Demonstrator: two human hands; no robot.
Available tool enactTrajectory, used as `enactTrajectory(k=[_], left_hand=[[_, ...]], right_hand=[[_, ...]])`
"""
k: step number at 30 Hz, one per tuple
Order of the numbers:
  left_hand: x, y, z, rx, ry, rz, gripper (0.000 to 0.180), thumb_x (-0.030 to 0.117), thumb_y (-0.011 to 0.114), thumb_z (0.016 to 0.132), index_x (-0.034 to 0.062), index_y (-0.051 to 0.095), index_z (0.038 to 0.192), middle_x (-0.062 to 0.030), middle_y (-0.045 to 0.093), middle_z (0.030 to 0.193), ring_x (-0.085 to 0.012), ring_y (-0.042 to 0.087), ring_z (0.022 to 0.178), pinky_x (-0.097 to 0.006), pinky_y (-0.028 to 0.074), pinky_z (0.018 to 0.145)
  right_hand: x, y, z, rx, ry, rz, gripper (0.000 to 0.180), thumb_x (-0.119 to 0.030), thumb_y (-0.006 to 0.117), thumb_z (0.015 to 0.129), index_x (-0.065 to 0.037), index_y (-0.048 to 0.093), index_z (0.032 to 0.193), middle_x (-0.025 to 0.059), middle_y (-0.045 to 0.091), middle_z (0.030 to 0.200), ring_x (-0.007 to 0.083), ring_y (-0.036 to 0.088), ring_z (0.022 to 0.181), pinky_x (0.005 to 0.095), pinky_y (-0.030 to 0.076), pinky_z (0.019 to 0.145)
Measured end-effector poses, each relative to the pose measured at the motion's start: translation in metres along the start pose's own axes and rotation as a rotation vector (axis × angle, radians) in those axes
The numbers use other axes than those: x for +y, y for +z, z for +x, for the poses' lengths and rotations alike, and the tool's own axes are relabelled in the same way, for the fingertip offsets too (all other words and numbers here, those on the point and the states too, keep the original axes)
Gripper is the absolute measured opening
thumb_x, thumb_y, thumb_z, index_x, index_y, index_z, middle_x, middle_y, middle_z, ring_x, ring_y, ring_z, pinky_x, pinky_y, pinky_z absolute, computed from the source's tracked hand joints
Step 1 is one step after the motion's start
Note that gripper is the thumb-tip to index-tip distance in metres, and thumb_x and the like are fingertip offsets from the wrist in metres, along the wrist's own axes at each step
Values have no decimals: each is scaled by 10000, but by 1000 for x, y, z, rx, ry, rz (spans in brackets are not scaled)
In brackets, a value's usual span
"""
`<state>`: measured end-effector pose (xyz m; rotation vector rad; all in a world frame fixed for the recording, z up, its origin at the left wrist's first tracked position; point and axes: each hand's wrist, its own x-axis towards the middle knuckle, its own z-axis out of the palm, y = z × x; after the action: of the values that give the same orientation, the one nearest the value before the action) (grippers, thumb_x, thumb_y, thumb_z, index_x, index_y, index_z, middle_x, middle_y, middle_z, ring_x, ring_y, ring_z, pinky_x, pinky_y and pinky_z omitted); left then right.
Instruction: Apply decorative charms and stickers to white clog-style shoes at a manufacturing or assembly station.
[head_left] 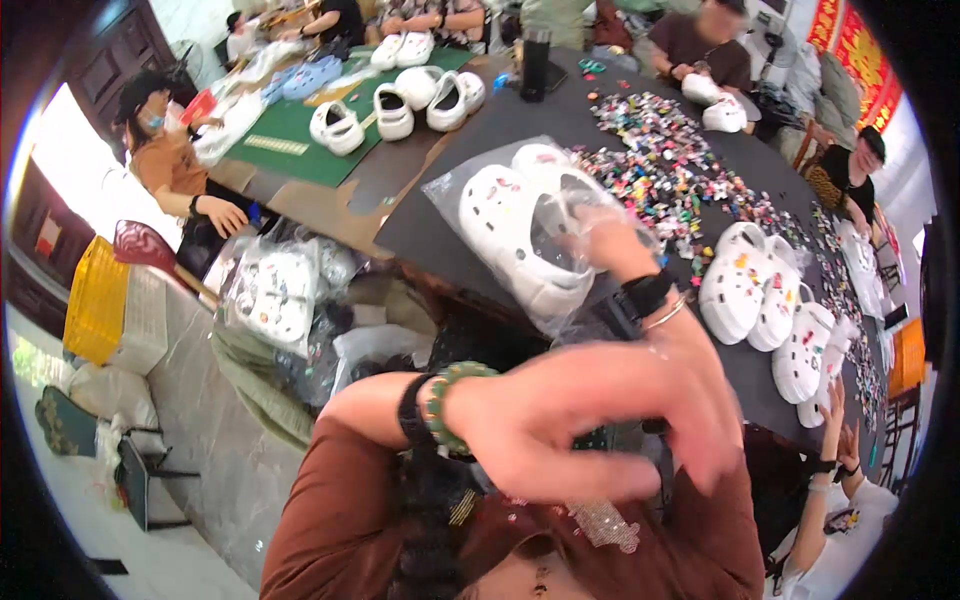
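A pair of white clogs [500, 215] with small charms lies inside a clear plastic bag [447, 188] at the table's near edge. My right hand [608, 240], with a dark watch on its wrist, grips the bagged pair near the heels; its fingertips are partly hidden by the film and the shoe. Nearer to me, my left hand [590, 415] hangs in front of my chest, blurred by motion. Its thumb and curved fingers are apart, with nothing visible between them. A green bead bracelet [455, 405] circles that wrist.
Loose colourful charms [665, 175] cover much of the dark table [440, 215]. More decorated white clogs [750, 285] stand to the right, others [395, 110] on a green mat [300, 160]. Bagged clogs [275, 290] lie at lower left. Several people sit around; a co-worker's hands [840, 430] reach in at right.
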<state>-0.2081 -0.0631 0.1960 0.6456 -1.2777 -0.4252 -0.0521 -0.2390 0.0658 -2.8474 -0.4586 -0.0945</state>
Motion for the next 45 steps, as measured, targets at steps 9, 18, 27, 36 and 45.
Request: enactTrajectory(k=[9, 18, 27, 36, 45], left_hand=[[8, -144, -77, 887, -390, 1192, 132, 35, 576, 892, -12, 629, 1004, -57, 654, 984, -110, 603, 898, -243, 457, 844], [-41, -220, -115, 843, -785, 1132, 756, 509, 590, 904, -56, 396, 1367, -237, 543, 1299, -290, 526, 1208, -345, 412, 992], [-47, -190, -106, 972, -605, 693, 239, 226, 640, 926, 44, 673, 1079, 82, 532, 696, -12, 423, 575, -171, 293, 486], [2, -196, -142, 1218, -576, 811, 225, 245, 668, 904, 39, 691, 992, 88, 456, 586, -9, 353, 486, -192, 226, 440], [72, -237, -248, 1530, -361, 1142, 234, 286, 659, 909, 72, 687, 998, 115, 448, 642, -7, 347, 520, -200, 236, 457]], right_hand=[[9, -2, -50, 306, -78, -77, 241, -271, 673, 784, -53, 600, 855, 176, 658, 777, 372, 649, 772, 474, 513, 689], [7, -36, -124, 341, -180, -143, 98, -100, 617, 770, -60, 582, 852, 121, 632, 806, 317, 656, 706, 398, 524, 575], [9, -53, -167, 380, -225, -70, 158, -100, 630, 774, -62, 561, 911, 99, 598, 792, 312, 622, 677, 406, 493, 542], [-5, -67, -187, 246, -148, 45, 154, -156, 671, 800, -70, 566, 873, 83, 563, 736, 306, 600, 650, 407, 467, 534], [4, -93, -202, 356, -62, 75, 177, -142, 711, 761, -84, 604, 889, 80, 594, 759, 305, 609, 647, 395, 472, 534]])
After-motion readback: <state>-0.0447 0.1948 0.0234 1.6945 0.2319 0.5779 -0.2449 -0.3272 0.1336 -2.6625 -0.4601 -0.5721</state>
